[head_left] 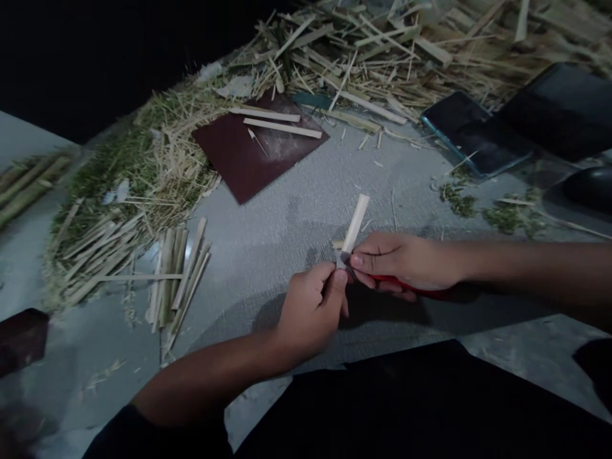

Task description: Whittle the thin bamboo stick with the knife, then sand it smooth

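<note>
Near the middle of the view, a pale flat strip of split stalk (356, 222) points up and away from me. My left hand (313, 306) pinches its near end between thumb and fingers. In my right hand (396, 261) is a knife with a red handle (389, 278), its short metal blade (343, 257) lying against the strip by my left thumb. Both hands are closed and almost touch. Part of the handle is hidden under the right palm.
A dark red sheet (234, 162) bears two pale strips (282, 127). Bundled stalk pieces (174, 277) lie at left. Shavings and splints (382, 44) are heaped along the back. A phone (473, 131) rests at right beside a dark flat object (564, 108).
</note>
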A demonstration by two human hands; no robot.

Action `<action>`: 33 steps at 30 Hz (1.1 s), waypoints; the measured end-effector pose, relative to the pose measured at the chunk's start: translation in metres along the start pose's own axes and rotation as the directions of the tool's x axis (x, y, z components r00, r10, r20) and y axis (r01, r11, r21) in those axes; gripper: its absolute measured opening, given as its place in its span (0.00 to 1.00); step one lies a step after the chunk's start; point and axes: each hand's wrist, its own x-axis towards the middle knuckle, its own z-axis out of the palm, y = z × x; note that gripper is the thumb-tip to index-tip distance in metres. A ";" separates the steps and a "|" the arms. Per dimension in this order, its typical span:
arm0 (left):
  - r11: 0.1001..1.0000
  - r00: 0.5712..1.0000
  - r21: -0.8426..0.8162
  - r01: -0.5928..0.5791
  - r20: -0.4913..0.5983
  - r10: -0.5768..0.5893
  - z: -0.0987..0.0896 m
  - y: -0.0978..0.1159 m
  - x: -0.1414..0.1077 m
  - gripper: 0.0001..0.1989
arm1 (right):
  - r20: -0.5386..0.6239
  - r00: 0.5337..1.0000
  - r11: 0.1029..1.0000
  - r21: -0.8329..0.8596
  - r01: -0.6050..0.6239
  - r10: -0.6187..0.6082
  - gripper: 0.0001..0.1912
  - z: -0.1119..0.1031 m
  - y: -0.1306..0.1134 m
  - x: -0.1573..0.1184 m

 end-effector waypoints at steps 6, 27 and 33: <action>0.999 1.000 -0.038 -0.010 -0.010 0.010 0.001 -0.002 -0.004 0.18 | -0.034 0.999 1.000 0.016 0.013 -0.012 0.33 -0.007 -0.001 0.000; 0.995 0.997 0.077 -0.064 -0.045 0.067 0.000 0.001 -0.005 0.18 | 0.037 0.999 0.999 0.045 -0.018 0.016 0.31 -0.004 0.000 -0.001; 0.995 0.996 0.075 -0.069 -0.059 0.074 0.000 0.001 -0.006 0.17 | 0.040 0.999 1.000 0.000 0.012 -0.013 0.31 -0.009 0.002 -0.001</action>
